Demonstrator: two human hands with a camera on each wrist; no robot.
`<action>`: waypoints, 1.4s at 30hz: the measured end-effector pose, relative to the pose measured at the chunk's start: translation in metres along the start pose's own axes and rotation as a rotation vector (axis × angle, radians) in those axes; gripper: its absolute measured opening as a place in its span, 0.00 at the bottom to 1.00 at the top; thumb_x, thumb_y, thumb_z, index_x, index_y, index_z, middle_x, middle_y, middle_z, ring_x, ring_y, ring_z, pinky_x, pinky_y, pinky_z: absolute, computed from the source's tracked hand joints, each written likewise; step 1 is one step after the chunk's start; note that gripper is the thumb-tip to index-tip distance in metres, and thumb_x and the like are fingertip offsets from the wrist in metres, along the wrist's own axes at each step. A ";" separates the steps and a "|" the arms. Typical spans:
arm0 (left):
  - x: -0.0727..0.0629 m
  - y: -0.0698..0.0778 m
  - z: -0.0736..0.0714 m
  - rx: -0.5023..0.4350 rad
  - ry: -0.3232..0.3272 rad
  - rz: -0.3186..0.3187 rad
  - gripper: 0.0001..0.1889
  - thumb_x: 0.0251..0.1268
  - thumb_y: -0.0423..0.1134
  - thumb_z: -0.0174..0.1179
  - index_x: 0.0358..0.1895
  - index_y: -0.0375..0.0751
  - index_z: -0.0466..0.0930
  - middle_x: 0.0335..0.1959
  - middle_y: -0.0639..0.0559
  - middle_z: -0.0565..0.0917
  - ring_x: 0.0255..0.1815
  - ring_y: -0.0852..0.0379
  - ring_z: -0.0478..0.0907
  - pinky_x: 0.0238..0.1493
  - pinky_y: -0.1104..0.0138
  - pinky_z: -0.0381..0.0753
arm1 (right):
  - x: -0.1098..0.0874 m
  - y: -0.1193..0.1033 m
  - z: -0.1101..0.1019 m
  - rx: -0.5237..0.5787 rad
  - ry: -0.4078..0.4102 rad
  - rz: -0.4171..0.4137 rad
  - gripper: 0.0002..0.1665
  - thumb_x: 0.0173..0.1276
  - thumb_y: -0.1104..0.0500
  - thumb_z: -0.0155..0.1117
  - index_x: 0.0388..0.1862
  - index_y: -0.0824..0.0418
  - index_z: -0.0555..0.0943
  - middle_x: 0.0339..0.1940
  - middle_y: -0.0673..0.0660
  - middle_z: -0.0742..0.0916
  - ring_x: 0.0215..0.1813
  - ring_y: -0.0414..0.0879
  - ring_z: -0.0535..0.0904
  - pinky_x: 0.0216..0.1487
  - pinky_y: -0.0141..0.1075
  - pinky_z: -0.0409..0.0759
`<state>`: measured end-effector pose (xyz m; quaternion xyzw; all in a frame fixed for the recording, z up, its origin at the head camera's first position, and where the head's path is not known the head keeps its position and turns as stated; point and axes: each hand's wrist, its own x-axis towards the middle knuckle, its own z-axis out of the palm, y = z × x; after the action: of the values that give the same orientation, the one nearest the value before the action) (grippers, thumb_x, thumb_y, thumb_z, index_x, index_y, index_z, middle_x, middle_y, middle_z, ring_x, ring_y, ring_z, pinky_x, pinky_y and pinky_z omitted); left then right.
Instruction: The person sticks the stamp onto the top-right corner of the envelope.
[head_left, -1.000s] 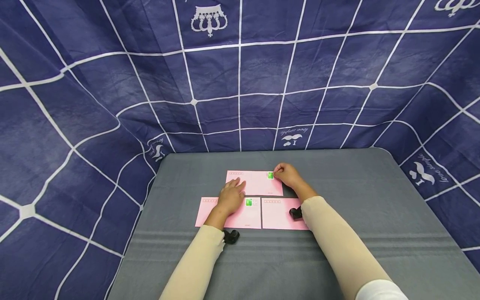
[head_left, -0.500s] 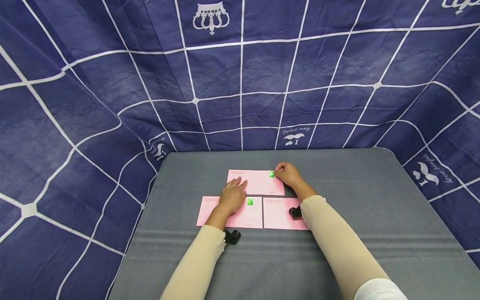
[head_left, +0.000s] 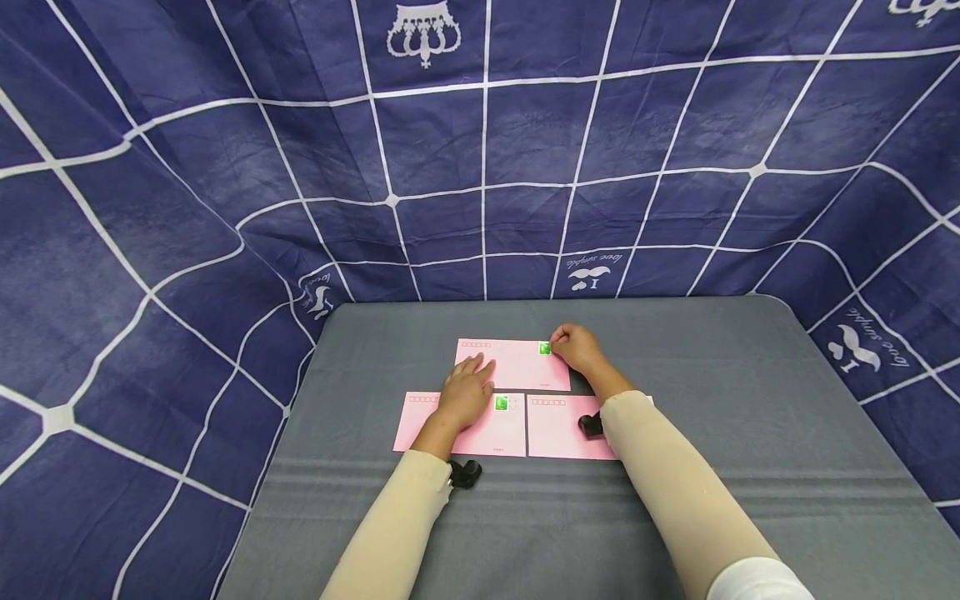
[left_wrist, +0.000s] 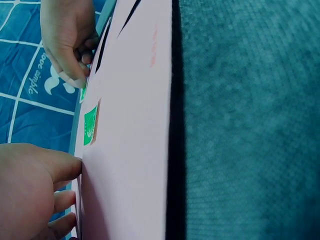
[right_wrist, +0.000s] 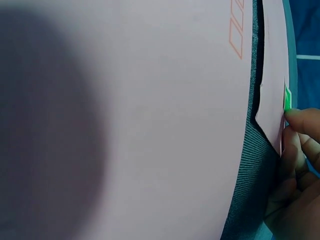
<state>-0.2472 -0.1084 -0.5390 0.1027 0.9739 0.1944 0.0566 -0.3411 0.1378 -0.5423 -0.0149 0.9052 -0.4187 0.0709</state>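
Three pink envelopes lie on the grey table. My left hand (head_left: 467,395) rests with spread fingers on the lower left of the far envelope (head_left: 517,371), its palm over the near left envelope (head_left: 465,437). At the far envelope's top right corner, my right hand (head_left: 577,348) pinches the right edge of a green stamp (head_left: 544,348) between thumb and finger. The right wrist view shows the thumb tip against that stamp (right_wrist: 287,99), whose lower part is hidden by the fingers. A second green stamp (head_left: 501,403) sits flat on the near left envelope, beside printed squares.
The near right envelope (head_left: 558,442) lies under my right forearm, which hides its right part. Black wrist cameras show at the left wrist (head_left: 467,474) and right wrist (head_left: 591,426). A blue curtain with white lines (head_left: 525,217) hangs behind the table (head_left: 720,358).
Both hands keep their places on the far envelope, the right one still at the stamp. The whole head view has shifted slightly.
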 end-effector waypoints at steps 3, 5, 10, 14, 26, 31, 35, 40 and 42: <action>0.000 0.000 0.000 0.003 0.000 -0.001 0.26 0.80 0.45 0.47 0.77 0.50 0.66 0.81 0.47 0.61 0.82 0.43 0.56 0.78 0.45 0.60 | 0.000 0.000 0.000 -0.016 0.003 0.002 0.06 0.68 0.62 0.63 0.41 0.64 0.81 0.31 0.53 0.82 0.33 0.44 0.74 0.36 0.31 0.71; 0.001 0.000 0.000 0.004 0.000 0.000 0.26 0.80 0.45 0.47 0.77 0.50 0.66 0.81 0.47 0.61 0.82 0.43 0.56 0.79 0.46 0.59 | 0.000 0.000 -0.001 -0.024 0.005 0.009 0.06 0.69 0.61 0.63 0.41 0.64 0.81 0.32 0.54 0.82 0.34 0.45 0.75 0.37 0.32 0.71; 0.002 0.000 0.001 0.003 0.003 0.002 0.26 0.80 0.46 0.46 0.77 0.50 0.65 0.81 0.47 0.61 0.82 0.43 0.55 0.79 0.46 0.58 | 0.001 0.001 0.000 -0.029 0.008 0.011 0.07 0.69 0.61 0.63 0.42 0.63 0.81 0.33 0.55 0.83 0.35 0.46 0.76 0.38 0.32 0.71; 0.003 -0.001 0.001 0.006 0.001 0.004 0.26 0.80 0.46 0.46 0.77 0.50 0.65 0.81 0.47 0.61 0.82 0.43 0.55 0.79 0.46 0.58 | 0.001 0.001 -0.001 -0.015 0.007 0.011 0.08 0.70 0.60 0.63 0.44 0.63 0.82 0.34 0.55 0.84 0.36 0.47 0.77 0.39 0.32 0.71; 0.002 -0.001 -0.001 -0.001 0.009 0.007 0.26 0.79 0.45 0.47 0.76 0.49 0.66 0.81 0.46 0.61 0.82 0.42 0.56 0.79 0.45 0.59 | -0.003 0.002 -0.007 0.030 -0.054 -0.071 0.17 0.66 0.59 0.69 0.52 0.62 0.83 0.31 0.53 0.80 0.36 0.46 0.74 0.41 0.34 0.70; 0.003 -0.002 0.000 -0.003 0.009 0.009 0.26 0.79 0.45 0.47 0.77 0.49 0.66 0.81 0.46 0.61 0.82 0.42 0.56 0.79 0.45 0.58 | -0.004 0.004 -0.007 0.030 -0.095 -0.080 0.18 0.65 0.59 0.71 0.53 0.60 0.83 0.30 0.51 0.78 0.34 0.45 0.73 0.40 0.35 0.69; 0.003 -0.002 0.001 -0.008 0.010 0.009 0.26 0.79 0.45 0.47 0.76 0.49 0.66 0.81 0.46 0.61 0.82 0.42 0.56 0.79 0.45 0.59 | -0.005 0.006 -0.006 0.013 -0.098 -0.103 0.17 0.65 0.59 0.71 0.53 0.60 0.83 0.30 0.51 0.78 0.34 0.44 0.73 0.40 0.34 0.69; 0.002 -0.002 0.002 -0.007 0.005 0.008 0.26 0.79 0.45 0.46 0.77 0.49 0.66 0.81 0.46 0.61 0.82 0.42 0.56 0.78 0.45 0.59 | -0.006 0.008 -0.005 0.013 -0.087 -0.122 0.17 0.65 0.60 0.71 0.52 0.62 0.83 0.30 0.53 0.79 0.34 0.44 0.73 0.39 0.34 0.69; 0.002 -0.002 0.002 -0.007 0.003 0.008 0.26 0.80 0.45 0.46 0.77 0.49 0.66 0.81 0.46 0.61 0.82 0.42 0.56 0.79 0.45 0.59 | -0.006 0.009 -0.005 0.023 -0.085 -0.120 0.17 0.65 0.61 0.71 0.52 0.62 0.83 0.30 0.53 0.79 0.33 0.44 0.73 0.39 0.34 0.69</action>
<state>-0.2488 -0.1087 -0.5416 0.1063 0.9728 0.1982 0.0549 -0.3355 0.1477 -0.5457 -0.0861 0.8941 -0.4314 0.0840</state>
